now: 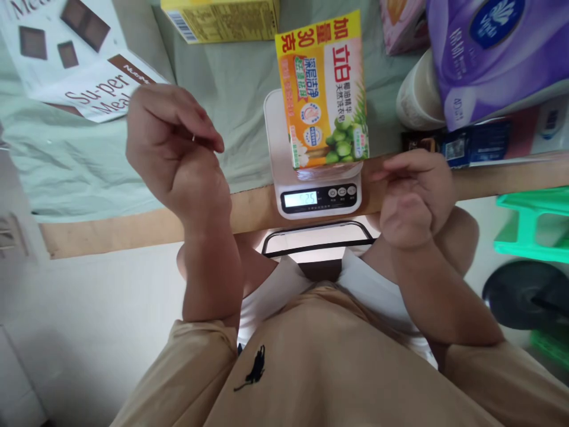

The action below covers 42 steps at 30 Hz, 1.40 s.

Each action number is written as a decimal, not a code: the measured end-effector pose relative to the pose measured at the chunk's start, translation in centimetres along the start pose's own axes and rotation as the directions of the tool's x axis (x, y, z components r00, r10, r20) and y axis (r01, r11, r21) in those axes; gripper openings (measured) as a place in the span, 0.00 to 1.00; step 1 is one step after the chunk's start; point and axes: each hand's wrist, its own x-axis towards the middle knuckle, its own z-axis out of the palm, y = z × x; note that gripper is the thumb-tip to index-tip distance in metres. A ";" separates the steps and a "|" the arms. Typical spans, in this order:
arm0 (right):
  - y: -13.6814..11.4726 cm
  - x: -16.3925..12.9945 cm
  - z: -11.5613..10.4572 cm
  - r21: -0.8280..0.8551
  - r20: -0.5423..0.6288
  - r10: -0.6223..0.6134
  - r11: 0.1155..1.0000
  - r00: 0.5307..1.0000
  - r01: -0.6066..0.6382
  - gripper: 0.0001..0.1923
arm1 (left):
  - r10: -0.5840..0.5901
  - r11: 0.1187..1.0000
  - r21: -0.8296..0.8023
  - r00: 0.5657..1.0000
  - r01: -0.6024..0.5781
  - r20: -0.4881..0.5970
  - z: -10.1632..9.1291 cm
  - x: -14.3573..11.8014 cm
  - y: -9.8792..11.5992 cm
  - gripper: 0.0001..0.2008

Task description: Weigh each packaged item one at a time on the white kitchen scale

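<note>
here a glossy orange and yellow soap pack is stood on a small white plastic scale at the wooden table edge. the left hand is held loosely curled and empty; the right hand, half closed and empty, is rested just beside the scale.

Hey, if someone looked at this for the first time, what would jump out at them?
The bright yellow-and-orange soap pack standing on the white kitchen scale at the table edge, its display lit. The left hand hangs loosely curled above the green cloth; the right hand rests just right of the scale.
</note>
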 end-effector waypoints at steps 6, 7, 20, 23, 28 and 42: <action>0.0 -0.5 0.1 -0.054 0.049 0.059 0.997 0.997 -0.056 0.16 | -0.046 0.999 0.010 0.998 0.045 0.042 0.1 -0.8 0.9 0.27; 0.0 -0.5 0.2 -0.057 0.050 0.064 0.996 0.997 -0.061 0.16 | -0.036 0.999 0.013 0.997 0.035 0.065 0.1 -0.8 1.0 0.26; -0.1 -0.3 0.8 -0.147 0.023 0.039 0.988 0.999 -0.035 0.15 | -0.091 0.994 -0.041 0.984 0.098 0.150 0.4 -1.3 1.6 0.21; -0.2 -0.3 0.9 -0.140 0.019 0.040 0.989 0.999 -0.037 0.14 | -0.035 0.998 -0.048 0.986 0.044 0.160 0.7 -1.3 1.4 0.21; -0.2 -0.3 0.9 -0.111 0.032 0.040 0.993 0.999 -0.036 0.12 | 0.092 0.991 -0.114 0.974 -0.070 0.208 0.4 -0.5 -0.6 0.19; 0.5 -0.6 1.1 -0.213 -0.017 0.109 0.971 0.994 -0.110 0.14 | -0.195 0.971 -0.089 0.954 0.220 0.229 1.1 -1.0 1.7 0.09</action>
